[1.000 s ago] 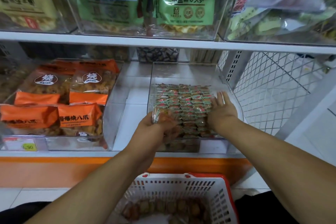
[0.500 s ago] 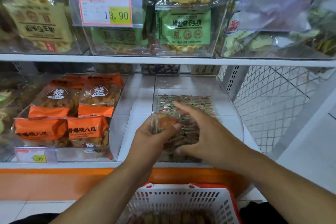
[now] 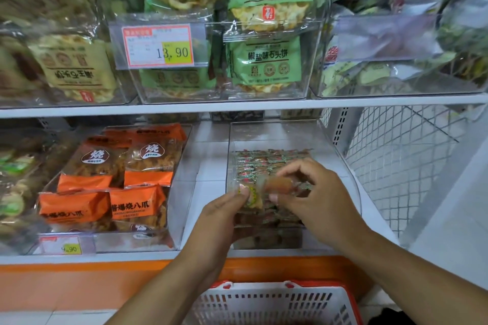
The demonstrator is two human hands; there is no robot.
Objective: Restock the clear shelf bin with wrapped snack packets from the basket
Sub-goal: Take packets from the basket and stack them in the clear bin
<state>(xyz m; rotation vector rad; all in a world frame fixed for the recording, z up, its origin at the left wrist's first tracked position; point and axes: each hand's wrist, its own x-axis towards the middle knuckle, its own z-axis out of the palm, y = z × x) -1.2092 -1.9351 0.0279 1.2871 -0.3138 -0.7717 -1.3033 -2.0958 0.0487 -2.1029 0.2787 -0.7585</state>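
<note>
The clear shelf bin [image 3: 340,155] stands on the lower shelf, with rows of small wrapped snack packets [image 3: 269,159] lying in it. My left hand [image 3: 224,216] and my right hand [image 3: 314,200] meet over the bin's front half. Between them they pinch one wrapped snack packet [image 3: 266,187] with a brown piece inside; the left fingertips hold its left end and the right fingers its right end. The white basket [image 3: 274,303] with a red rim sits below the shelf, its contents out of view.
A clear bin of orange snack bags [image 3: 113,187] stands to the left with a price tag [image 3: 70,248]. Upper-shelf bins hold green bags [image 3: 264,60] behind a price label [image 3: 158,46]. A white wire mesh panel [image 3: 401,161] closes the right side.
My right hand left the bin's right edge and came across to the left hand; both now pinch one packet. The view tilted upward, so the basket's contents dropped out of sight.
</note>
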